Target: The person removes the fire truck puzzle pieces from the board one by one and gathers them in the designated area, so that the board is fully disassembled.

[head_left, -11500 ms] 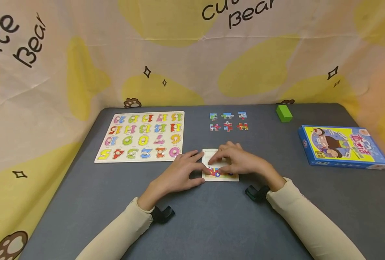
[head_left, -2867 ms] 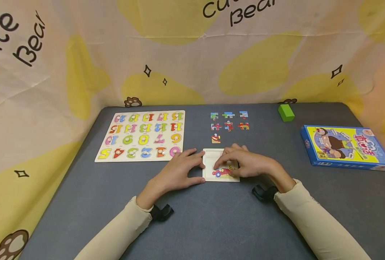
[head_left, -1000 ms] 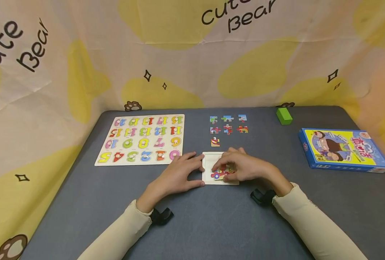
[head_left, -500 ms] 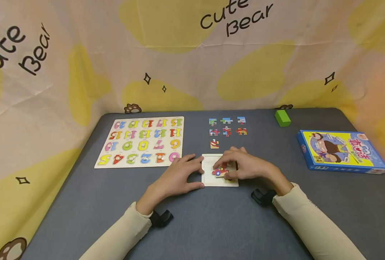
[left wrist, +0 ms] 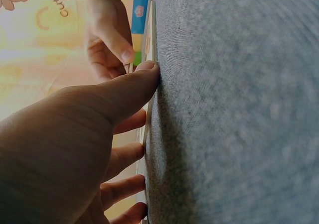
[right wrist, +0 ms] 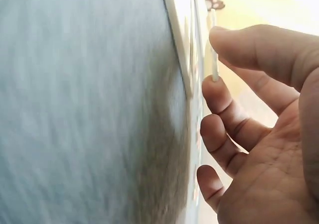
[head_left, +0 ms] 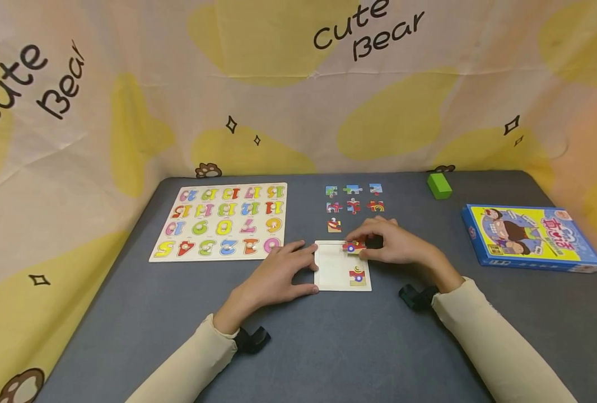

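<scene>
In the head view a small white puzzle tray [head_left: 331,274] lies in front of the person. My left hand [head_left: 280,274] rests along its left edge; the left wrist view shows the thumb [left wrist: 142,79] and fingers touching the rim. My right hand [head_left: 399,244] pinches a red puzzle piece with a blue wheel [head_left: 351,247] over the tray's far right part. The right wrist view shows this piece edge-on [right wrist: 215,64] between thumb and fingers, raised above the tray. Another wheel piece [head_left: 357,277] sits in the tray's near right corner.
Beyond the tray, several puzzle pieces [head_left: 353,206] lie in rows, with a lone piece [head_left: 334,225] nearest. A number board [head_left: 213,224] lies at left. At right are a green block [head_left: 439,186] and a blue box [head_left: 532,238]. A patterned cloth [head_left: 298,106] hangs behind.
A piece joined the rows between 11.5 and 2.9 seconds ago. Since then my right hand has lifted the red wheel piece and carried it toward the tray's far side. The left hand stayed.
</scene>
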Tool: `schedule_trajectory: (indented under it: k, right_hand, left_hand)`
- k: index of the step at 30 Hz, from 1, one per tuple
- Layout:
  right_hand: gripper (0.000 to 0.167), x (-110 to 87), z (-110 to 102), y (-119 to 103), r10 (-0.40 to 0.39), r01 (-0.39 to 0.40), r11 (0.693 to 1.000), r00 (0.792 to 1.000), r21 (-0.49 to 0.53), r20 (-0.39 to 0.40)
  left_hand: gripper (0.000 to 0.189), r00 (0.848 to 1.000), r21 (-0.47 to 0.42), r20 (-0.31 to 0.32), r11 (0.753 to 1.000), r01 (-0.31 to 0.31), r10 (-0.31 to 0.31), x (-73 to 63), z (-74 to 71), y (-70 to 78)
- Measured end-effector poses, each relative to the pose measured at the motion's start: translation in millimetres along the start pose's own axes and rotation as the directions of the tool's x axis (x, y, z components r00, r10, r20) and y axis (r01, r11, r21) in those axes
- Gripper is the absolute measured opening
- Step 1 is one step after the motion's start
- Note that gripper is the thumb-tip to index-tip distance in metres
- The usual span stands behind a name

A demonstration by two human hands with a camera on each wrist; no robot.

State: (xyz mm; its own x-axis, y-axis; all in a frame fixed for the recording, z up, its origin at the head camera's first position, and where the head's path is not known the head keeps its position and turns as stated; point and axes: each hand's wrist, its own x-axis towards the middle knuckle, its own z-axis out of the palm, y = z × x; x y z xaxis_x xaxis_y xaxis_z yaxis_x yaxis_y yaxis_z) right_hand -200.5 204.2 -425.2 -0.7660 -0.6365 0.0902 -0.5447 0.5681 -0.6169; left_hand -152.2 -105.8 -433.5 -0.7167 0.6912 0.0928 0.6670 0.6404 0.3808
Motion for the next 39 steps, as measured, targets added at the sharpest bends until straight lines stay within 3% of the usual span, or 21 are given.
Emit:
schedule_trajectory:
  k: [12, 39]
  right_hand:
    - [0.037, 7.3, -9.1, 17.1, 0.08, -0.08, 0.997, 0.996, 0.004, -0.03]
    - [0.037, 37.5, -18.8, 24.4, 0.125, -0.124, 0.986, 0.992, -0.113, -0.004]
  left_hand:
    - [0.031, 1.0, -0.013, 0.011, 1.0, 0.017, -0.017, -1.4, 1.0, -0.6]
    - [0.032, 1.0, -0.007, 0.015, 1.0, 0.009, -0.009, -0.7, 0.4, -1.8]
